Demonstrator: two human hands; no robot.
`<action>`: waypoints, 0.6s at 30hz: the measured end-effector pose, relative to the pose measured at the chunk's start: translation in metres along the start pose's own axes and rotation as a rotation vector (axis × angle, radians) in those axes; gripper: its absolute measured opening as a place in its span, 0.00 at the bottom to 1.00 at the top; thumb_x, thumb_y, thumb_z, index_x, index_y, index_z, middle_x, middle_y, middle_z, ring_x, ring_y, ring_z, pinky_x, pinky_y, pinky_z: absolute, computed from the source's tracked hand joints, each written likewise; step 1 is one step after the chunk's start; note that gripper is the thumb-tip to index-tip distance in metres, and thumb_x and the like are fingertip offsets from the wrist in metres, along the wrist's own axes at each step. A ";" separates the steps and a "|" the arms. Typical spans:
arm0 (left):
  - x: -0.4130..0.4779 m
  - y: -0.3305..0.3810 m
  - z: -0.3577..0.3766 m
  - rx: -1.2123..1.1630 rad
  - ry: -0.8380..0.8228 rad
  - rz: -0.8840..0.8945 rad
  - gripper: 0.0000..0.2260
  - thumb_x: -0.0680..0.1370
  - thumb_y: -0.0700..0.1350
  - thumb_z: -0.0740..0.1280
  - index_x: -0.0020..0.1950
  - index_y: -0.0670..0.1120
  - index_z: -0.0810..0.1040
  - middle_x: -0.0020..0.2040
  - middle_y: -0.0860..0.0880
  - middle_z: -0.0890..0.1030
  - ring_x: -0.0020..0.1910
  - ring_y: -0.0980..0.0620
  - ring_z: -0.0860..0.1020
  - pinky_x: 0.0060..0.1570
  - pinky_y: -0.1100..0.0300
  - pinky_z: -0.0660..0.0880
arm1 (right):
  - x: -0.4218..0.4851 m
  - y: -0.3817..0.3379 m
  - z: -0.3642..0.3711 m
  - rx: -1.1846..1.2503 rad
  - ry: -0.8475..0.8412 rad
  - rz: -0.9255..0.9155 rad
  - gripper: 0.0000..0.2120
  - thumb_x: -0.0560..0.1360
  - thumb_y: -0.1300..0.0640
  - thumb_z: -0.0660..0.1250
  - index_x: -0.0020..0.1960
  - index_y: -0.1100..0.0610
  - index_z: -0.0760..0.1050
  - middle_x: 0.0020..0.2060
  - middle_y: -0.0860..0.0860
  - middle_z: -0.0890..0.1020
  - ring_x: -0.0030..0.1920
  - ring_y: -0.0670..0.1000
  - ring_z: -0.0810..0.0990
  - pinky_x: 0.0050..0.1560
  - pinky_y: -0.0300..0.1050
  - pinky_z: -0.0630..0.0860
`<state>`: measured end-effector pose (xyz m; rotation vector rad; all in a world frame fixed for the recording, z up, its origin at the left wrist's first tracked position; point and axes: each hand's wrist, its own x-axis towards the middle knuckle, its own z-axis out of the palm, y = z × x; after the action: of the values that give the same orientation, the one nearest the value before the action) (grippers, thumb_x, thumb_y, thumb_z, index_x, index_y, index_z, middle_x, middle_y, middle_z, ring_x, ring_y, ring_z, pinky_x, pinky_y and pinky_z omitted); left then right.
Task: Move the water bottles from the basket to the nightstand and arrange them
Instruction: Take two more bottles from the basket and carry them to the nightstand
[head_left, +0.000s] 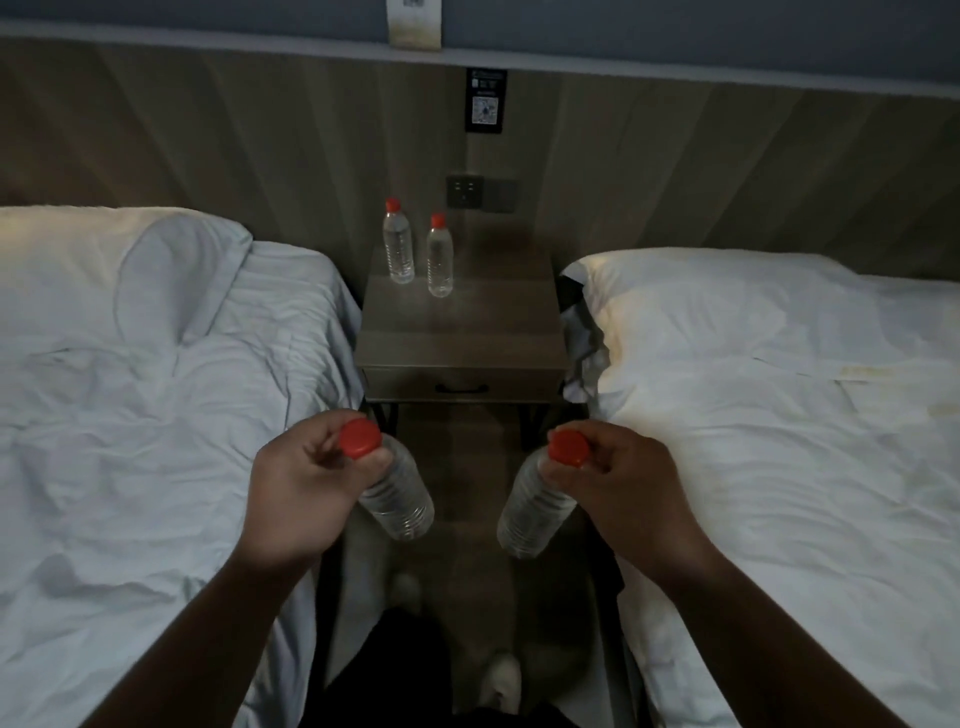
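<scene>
Dim; floor at 6 o'clock murky, pale shoe (501, 680) blurred. Left hand (306, 483) fingers pinch the red cap of the left bottle (400, 499), right hand (618, 483) fingers the right bottle (535, 514); both clear ribbed plastic, tilted, bases inward, short of the desk (467, 332). Two standing bottles (398, 244) upright, near each other, at desktop's 11 o'clock. Wood-grain desk, one drawer. Rumpled white beds (130, 389) at 9 and 3 o'clock.

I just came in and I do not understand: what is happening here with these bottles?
A person stands between two beds, facing the nightstand. The left grip holds one bottle near its red cap, the right grip holds a second bottle the same way, both short of the nightstand. Two more bottles stand upright on its back left part.
</scene>
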<state>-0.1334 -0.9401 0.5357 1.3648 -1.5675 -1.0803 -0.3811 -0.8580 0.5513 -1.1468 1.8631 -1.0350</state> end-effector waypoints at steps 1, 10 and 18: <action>0.011 -0.003 -0.003 -0.003 0.005 0.002 0.10 0.69 0.32 0.74 0.43 0.46 0.82 0.40 0.51 0.83 0.35 0.62 0.79 0.39 0.72 0.74 | 0.012 -0.004 0.006 0.012 -0.021 -0.009 0.09 0.68 0.57 0.75 0.42 0.44 0.80 0.40 0.41 0.84 0.42 0.39 0.82 0.40 0.30 0.78; 0.138 -0.038 -0.040 0.060 -0.023 -0.091 0.07 0.64 0.45 0.75 0.41 0.51 0.83 0.36 0.53 0.83 0.36 0.55 0.81 0.38 0.61 0.77 | 0.139 -0.048 0.077 -0.079 -0.080 -0.062 0.11 0.67 0.56 0.76 0.39 0.40 0.79 0.40 0.37 0.83 0.43 0.38 0.82 0.41 0.31 0.78; 0.246 -0.056 -0.038 0.256 -0.108 -0.041 0.11 0.68 0.43 0.77 0.48 0.52 0.82 0.39 0.56 0.82 0.39 0.60 0.81 0.36 0.72 0.72 | 0.222 -0.066 0.099 -0.111 0.001 -0.043 0.13 0.67 0.53 0.76 0.45 0.40 0.75 0.41 0.39 0.82 0.47 0.33 0.80 0.44 0.28 0.76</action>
<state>-0.1088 -1.1916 0.5014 1.5347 -1.8129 -1.0191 -0.3518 -1.1075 0.5330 -1.2549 1.9246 -0.9662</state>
